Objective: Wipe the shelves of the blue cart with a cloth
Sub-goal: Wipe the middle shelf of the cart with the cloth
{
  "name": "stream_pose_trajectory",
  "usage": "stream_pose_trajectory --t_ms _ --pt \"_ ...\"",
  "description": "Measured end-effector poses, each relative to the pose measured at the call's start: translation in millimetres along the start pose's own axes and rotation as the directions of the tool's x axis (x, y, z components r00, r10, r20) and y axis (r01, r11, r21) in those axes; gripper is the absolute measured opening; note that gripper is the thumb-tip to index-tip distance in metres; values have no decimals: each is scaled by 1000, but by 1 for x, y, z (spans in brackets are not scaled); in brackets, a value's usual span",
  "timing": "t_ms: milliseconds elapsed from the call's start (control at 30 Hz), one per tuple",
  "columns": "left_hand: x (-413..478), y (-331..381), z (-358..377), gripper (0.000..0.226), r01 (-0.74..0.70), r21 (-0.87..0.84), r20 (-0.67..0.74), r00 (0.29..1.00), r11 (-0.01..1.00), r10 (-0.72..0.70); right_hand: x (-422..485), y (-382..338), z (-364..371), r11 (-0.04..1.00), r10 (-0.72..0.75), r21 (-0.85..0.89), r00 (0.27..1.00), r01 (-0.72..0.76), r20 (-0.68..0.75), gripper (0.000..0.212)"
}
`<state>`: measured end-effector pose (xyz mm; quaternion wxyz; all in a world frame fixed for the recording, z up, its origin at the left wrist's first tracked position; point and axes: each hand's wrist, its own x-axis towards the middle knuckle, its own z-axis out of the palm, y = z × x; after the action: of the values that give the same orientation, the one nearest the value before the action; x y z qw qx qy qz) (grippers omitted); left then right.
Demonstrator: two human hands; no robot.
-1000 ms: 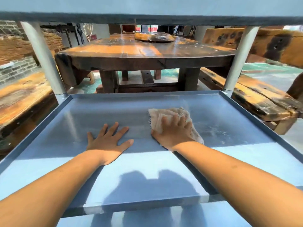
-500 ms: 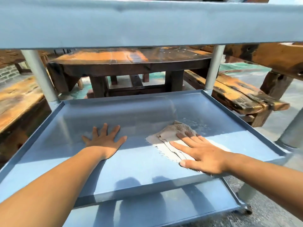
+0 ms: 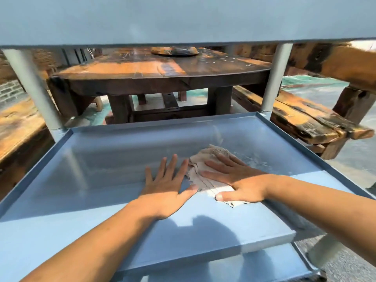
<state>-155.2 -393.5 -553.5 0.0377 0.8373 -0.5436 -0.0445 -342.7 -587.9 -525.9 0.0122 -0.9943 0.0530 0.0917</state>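
Note:
The blue cart's middle shelf (image 3: 97,171) fills the view, with its raised rim all round. A beige cloth (image 3: 205,161) lies flat on the shelf right of centre. My right hand (image 3: 238,180) presses flat on the cloth, fingers spread and pointing left. My left hand (image 3: 168,188) rests palm down on the bare shelf just left of the cloth, its fingertips near the cloth's edge. The top shelf (image 3: 183,19) hangs overhead and the bottom shelf (image 3: 254,267) shows below.
Grey cart posts stand at the far left (image 3: 32,90) and far right (image 3: 274,78) corners. Beyond the cart is a dark wooden table (image 3: 158,78), with wooden benches to the left (image 3: 18,123) and right (image 3: 305,119). A dusty smear (image 3: 256,161) marks the shelf beside the cloth.
My right hand has slid the cloth leftward towards my left hand. My left hand has moved right and nearer the cloth. The view has dropped a little under the top shelf.

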Motion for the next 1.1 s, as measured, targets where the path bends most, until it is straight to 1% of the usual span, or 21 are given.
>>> stream_pose_trajectory --t_ms 133,200,267,333,400,467,567,667,733,800,867,900,967,1033,1100 --pt "-1 0 -1 81 -16 -13 30 999 1000 17 66 24 -8 996 68 -52 996 -71 -59 88" --pt "-3 0 -1 81 -26 3 38 999 1000 26 93 36 -11 994 94 -55 993 -98 -73 86" --pt "-2 1 0 82 -20 8 41 999 1000 20 118 49 -10 990 134 -26 985 -138 -105 80" --pt "0 1 0 84 -21 10 52 998 1000 20 139 62 -11 983 183 11 975 -183 -125 79" --pt "0 2 1 81 -21 18 52 998 1000 20 156 72 -14 971 241 33 961 -239 -139 80" --pt "-1 1 2 79 -20 17 57 998 1000 19 169 78 -17 946 324 64 937 -318 -130 88" --pt "0 1 3 77 -4 -11 52 999 1000 4 182 84 -18 877 479 130 863 -462 -161 96" --pt "0 1 1 77 5 -29 64 998 1000 -3 186 88 -18 777 629 213 752 -593 -199 104" --pt "1 1 -1 76 8 -30 75 997 1000 -6 184 88 -19 670 739 278 653 -689 -162 108" --pt "3 1 -1 75 16 -41 73 997 999 -13 181 85 -20 575 813 319 572 -754 -114 109" --pt "4 1 0 75 26 -45 74 997 999 -23 177 77 -20 509 852 343 518 -790 -72 109" --pt "6 0 -1 74 34 -41 63 998 999 -31 174 71 -22 491 862 346 504 -799 -59 109" --pt "10 0 -1 73 52 -30 52 997 998 -51 161 60 -21 485 864 323 502 -813 -33 110" --pt "13 0 1 73 65 -23 48 997 998 -64 142 46 -18 509 848 300 530 -806 -14 110" --pt "14 1 1 72 78 -20 51 996 997 -77 118 27 -14 549 826 273 564 -790 -28 108"
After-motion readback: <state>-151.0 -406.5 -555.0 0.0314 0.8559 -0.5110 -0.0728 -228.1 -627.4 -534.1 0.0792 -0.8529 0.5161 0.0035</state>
